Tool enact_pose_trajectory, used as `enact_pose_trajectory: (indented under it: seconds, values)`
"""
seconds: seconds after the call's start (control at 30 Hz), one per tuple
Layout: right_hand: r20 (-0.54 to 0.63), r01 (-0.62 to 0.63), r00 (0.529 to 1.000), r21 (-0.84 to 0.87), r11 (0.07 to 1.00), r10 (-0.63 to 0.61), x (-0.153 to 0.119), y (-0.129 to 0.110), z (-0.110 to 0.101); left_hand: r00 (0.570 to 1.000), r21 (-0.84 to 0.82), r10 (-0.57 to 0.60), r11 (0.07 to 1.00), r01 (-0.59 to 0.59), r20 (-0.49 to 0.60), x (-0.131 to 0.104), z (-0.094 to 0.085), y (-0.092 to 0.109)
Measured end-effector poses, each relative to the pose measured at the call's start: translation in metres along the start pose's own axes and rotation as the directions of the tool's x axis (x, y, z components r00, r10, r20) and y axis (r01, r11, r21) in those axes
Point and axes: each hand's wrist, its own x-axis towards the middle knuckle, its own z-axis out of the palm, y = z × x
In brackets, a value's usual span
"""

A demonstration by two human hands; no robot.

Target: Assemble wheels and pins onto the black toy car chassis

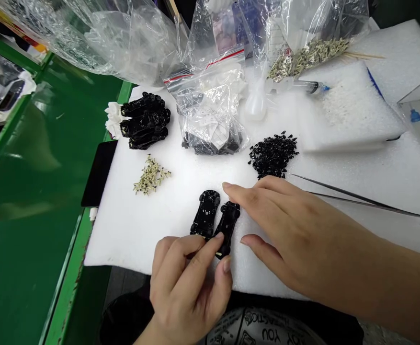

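Two small black toy car bodies (205, 211) lie side by side on white foam. My left hand (191, 282) has its index finger and thumb at the near end of the right-hand car body (228, 223), fingers curled in. Over the far end of that same piece reaches my right hand (289, 225), its thumb spread away from the index finger; whether a fingertip touches the piece is unclear. Just beyond the right hand is a heap of tiny black parts (272, 155). Steel tweezers (360, 197) lie beside that hand, partly hidden by it.
Stacked black car bodies (145, 122) sit at the back left, above a pile of small pale parts (151, 176). Zip bags (213, 110), a squeeze bottle (256, 100), a syringe (308, 86) and a foam block (353, 110) stand behind. A dark phone-like slab (99, 172) lies left.
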Motion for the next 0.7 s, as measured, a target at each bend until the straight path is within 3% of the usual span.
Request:
enact_pose_trajectory:
  seconds: [0.7]
  values:
    - [0.010,-0.020,1.000,0.007,1.000,0.020,-0.0002,-0.0003,0.0017,0.999,0.000,0.042,0.999,-0.042,-0.017,-0.0011,0.0015,0.0007]
